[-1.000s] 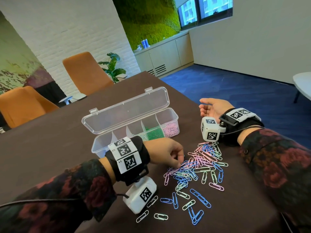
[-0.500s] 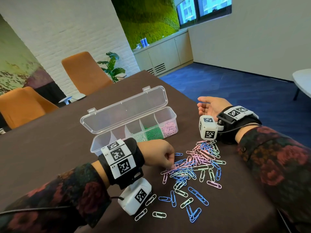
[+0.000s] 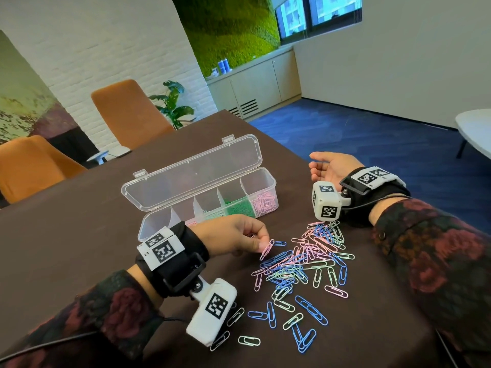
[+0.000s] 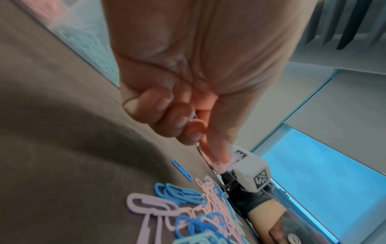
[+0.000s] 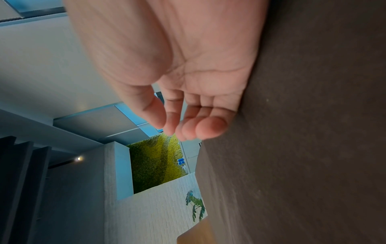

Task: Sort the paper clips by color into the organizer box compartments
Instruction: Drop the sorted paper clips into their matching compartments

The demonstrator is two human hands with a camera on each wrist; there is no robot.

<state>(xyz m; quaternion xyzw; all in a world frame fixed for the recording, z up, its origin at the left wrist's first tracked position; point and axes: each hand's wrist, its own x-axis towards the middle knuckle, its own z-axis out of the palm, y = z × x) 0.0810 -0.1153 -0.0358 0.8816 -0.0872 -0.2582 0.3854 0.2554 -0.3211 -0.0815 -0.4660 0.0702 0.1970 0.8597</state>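
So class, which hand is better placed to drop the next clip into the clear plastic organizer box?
Left: the left hand already pinches a pink paper clip near the clear plastic organizer box; the right hand lies idle, palm up.

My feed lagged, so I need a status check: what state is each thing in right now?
Clear plastic organizer box: lid open, upright behind compartments.
Rightmost compartment: holds pink clips.
Next compartment: holds green clips.
Pink paper clip: pinched, lifted.
Left hand: pinching pink clip.
Right hand: palm up, empty.
Mixed clip pile: loose on table.
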